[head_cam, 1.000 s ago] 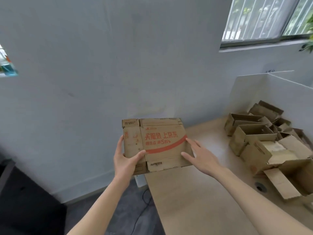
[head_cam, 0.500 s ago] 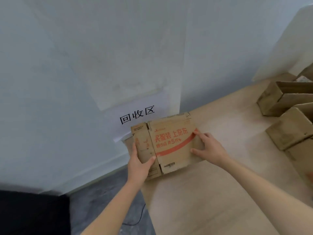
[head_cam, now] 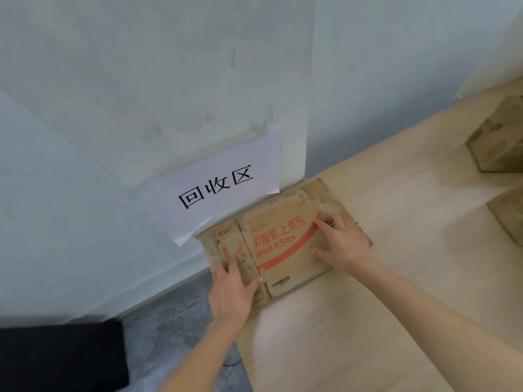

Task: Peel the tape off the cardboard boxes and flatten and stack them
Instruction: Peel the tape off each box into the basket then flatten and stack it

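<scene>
Pale wall, grey floor, light wooden table.

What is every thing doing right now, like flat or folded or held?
flattened cardboard box: flat on the table corner, below the sign
left hand: pressing its left end
right hand: pressing its right side
paper sign: on the wall, bottom corner curling
other boxes: not flattened, blurry
</scene>
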`<state>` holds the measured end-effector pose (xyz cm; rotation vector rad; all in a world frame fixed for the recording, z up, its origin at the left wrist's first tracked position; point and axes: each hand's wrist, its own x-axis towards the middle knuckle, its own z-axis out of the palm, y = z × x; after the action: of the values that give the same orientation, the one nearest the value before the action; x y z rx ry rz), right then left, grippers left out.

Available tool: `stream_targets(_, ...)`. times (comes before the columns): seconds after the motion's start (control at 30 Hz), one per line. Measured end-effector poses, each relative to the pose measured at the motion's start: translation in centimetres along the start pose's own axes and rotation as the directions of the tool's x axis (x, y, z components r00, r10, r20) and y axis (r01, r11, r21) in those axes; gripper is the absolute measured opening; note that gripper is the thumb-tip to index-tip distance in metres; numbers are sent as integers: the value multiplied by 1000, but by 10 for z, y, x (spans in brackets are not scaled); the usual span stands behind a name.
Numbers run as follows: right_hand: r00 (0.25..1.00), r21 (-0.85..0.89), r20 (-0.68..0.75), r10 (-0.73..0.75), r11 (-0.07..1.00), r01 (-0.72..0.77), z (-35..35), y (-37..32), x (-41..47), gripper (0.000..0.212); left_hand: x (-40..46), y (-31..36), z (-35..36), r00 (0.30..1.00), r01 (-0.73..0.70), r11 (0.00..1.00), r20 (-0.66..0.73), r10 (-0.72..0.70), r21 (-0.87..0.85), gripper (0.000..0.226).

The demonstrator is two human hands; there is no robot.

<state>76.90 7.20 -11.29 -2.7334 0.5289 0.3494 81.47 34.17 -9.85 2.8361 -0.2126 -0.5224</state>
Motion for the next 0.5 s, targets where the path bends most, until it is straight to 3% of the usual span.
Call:
stream_targets(0.17,999,-36,-33,3,999,-5,-5,-6,-10,80,0,-3,-5,996,-66,987,-49,74,148,84)
stream_targets(0.5,991,-69,-132,-33,997,24,-89,-27,-86,72,-36,21,-82,947,-285,955,-131,294,84,80)
